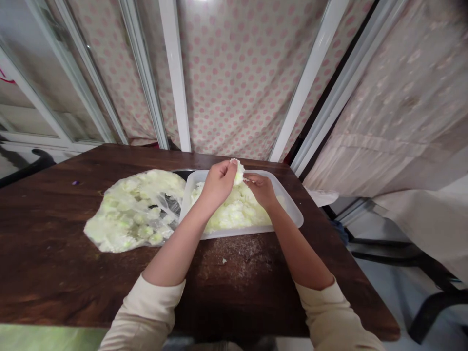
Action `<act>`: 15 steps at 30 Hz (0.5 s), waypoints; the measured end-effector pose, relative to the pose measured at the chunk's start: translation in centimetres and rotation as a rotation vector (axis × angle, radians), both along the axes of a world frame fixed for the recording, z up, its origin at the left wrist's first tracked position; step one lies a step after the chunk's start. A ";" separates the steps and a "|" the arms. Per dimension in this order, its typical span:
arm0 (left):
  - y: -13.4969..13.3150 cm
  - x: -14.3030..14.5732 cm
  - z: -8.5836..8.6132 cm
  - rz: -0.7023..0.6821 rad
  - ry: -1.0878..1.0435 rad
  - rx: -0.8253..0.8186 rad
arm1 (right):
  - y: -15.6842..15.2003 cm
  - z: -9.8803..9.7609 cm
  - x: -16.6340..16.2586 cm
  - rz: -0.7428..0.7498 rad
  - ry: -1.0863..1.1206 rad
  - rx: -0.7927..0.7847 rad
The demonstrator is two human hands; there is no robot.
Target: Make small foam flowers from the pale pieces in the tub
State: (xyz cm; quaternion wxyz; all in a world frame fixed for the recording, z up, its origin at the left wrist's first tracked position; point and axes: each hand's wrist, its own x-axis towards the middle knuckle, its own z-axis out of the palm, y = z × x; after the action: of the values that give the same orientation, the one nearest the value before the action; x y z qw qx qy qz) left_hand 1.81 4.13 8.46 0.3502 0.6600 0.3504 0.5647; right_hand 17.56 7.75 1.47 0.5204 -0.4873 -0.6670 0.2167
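My left hand [218, 182] is closed around a pale white-green cauliflower piece [239, 171], held above a translucent plastic container [292, 210] on the dark wooden table [54, 263]. My right hand [260, 187] is beside it, its fingers pinched at the same piece. The container holds several more white-green florets [237, 212]. Both forearms reach forward from cream sleeves at the bottom of the view.
A clear plastic bag [131, 210] full of pale green-white pieces lies on the table left of the container. Crumbs are scattered on the wood in front of the container. A dotted curtain and white window frames stand behind; a dark chair frame is at the right.
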 end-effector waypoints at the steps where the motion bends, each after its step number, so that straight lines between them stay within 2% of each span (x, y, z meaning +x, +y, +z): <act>1: 0.0 0.0 0.0 -0.002 -0.003 -0.004 | -0.1 0.1 0.0 -0.003 0.015 -0.007; 6: 0.0 0.1 0.1 0.008 -0.004 -0.015 | -0.6 0.6 -0.2 -0.067 -0.063 -0.084; 15: 0.1 0.1 0.0 0.016 0.062 0.054 | -1.0 0.8 -0.5 -0.031 -0.224 -0.057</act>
State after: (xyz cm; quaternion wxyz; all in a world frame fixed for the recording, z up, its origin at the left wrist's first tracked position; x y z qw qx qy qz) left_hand 1.87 4.19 8.46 0.3165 0.6836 0.3511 0.5561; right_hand 17.09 6.74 2.30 0.4317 -0.5333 -0.7069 0.1716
